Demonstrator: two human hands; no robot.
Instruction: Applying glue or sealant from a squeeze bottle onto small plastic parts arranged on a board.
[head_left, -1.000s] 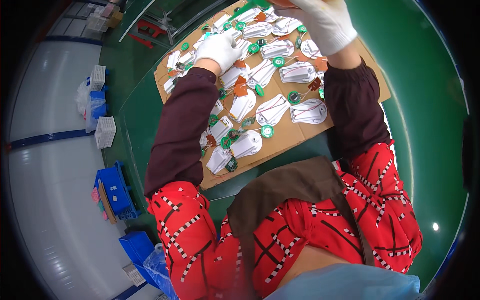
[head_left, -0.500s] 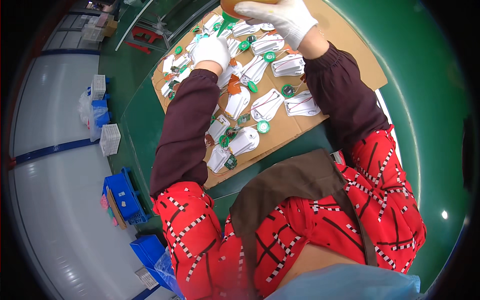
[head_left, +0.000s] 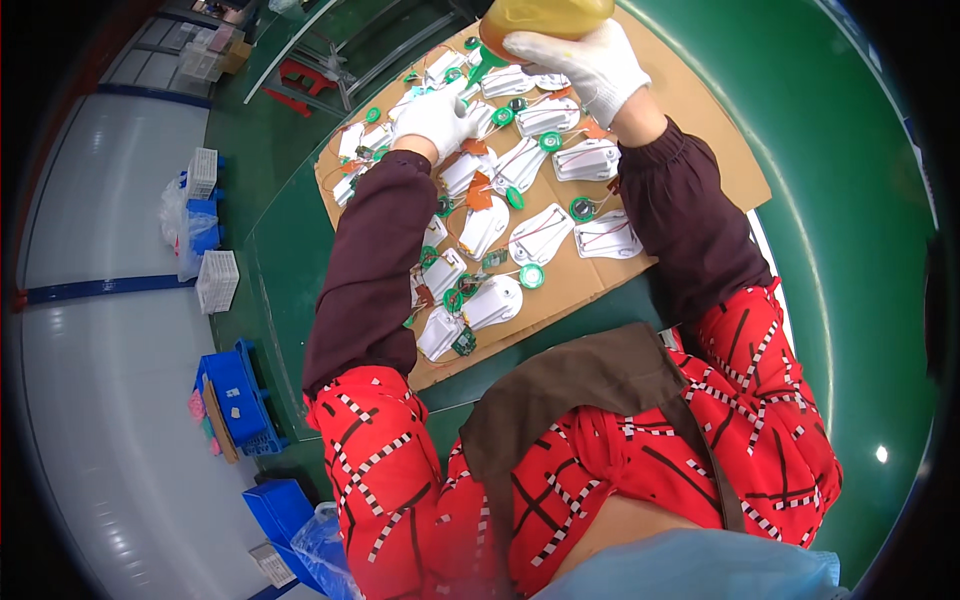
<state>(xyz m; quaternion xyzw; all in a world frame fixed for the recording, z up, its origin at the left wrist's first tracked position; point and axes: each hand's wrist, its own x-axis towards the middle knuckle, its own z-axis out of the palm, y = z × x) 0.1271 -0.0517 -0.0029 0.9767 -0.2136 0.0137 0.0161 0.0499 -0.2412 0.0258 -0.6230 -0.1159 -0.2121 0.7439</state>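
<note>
The work in hand appears to be dispensing from a squeeze bottle [head_left: 545, 16] onto white plastic housings. The right hand [head_left: 597, 72], in a white knit glove, has its fingers wrapped around the bottle, which holds an amber-yellow liquid and is tipped over the far part of the cardboard sheet [head_left: 690, 150]. Its green nozzle [head_left: 483, 66] slants down toward the left, with the tip just beside the left fingers; whether it touches anything cannot be told.

The gloved left hand [head_left: 432, 118] rests among the far-left housings. Its fingers are bent and partly hidden, so I cannot tell whether they grip a part. As I judge it, the next move calls for a steady part under the tip and a measured squeeze, with the left fingers clear of the outlet.

Nearer the body lie more white housings [head_left: 541, 234], wired to green round discs [head_left: 531, 276], with orange-brown flaps [head_left: 479, 191] and a small green circuit board [head_left: 464, 341]. The sheet lies on a green desk [head_left: 290, 250]. Loose thin wires and closely set parts crowd the work, and the left hand blocks the view of what lies beneath it. Beyond the desk, to the left, are a blue bin [head_left: 232, 385] and a white crate [head_left: 217, 281].
</note>
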